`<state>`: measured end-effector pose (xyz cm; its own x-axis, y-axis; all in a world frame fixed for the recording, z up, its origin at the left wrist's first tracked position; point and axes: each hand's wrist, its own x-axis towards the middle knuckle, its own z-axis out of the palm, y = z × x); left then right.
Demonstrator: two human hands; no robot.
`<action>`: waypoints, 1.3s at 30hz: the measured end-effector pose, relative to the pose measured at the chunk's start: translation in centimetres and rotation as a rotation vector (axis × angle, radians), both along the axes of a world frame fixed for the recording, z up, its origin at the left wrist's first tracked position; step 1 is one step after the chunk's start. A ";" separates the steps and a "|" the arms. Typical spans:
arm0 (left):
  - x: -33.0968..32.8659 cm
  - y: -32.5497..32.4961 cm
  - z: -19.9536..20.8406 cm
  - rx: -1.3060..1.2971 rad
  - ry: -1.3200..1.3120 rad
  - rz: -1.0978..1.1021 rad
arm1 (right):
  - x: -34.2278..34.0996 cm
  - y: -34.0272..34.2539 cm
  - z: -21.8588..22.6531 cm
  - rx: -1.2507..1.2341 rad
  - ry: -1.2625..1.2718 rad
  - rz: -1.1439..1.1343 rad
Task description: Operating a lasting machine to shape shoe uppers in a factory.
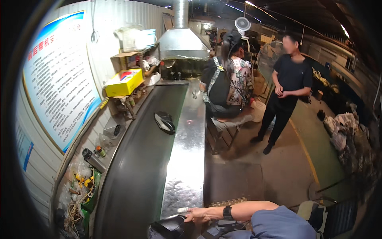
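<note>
My right hand (195,215) reaches in from the lower right, over the near end of the metal strip. A black band circles its wrist, and a white wrap shows at one fingertip. Its fingers are closed on the edge of a dark, smooth black piece (169,228), cut off by the lower edge; its exact kind cannot be made out. Farther along, a black shoe upper (164,122) with a pale lining lies on the dark conveyor belt (137,159). My left hand is out of view.
A shiny metal strip (185,159) runs beside the belt to a metal hood (184,44). On the left are a yellow box (123,83), a flask (94,160) and a green bin (95,191). One person (229,79) sits at the belt; another (292,83) stands right.
</note>
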<state>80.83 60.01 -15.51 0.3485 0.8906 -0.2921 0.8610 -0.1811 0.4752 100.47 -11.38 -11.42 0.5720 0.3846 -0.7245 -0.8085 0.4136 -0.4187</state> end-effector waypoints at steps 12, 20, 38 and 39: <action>6.1 -29.9 15.6 0.940 -0.288 -0.828 | 3.7 -6.1 3.9 0.208 -0.103 0.125; 9.5 -48.2 16.5 0.766 -0.463 -1.302 | 0.1 -11.8 4.9 0.052 -0.170 -0.027; 13.0 -52.2 14.6 -1.283 -0.946 0.090 | -3.2 -12.5 11.1 -0.613 -0.885 0.122; 14.0 -50.3 14.5 -1.377 -0.746 0.304 | -4.1 -12.1 12.1 -0.732 -0.985 0.351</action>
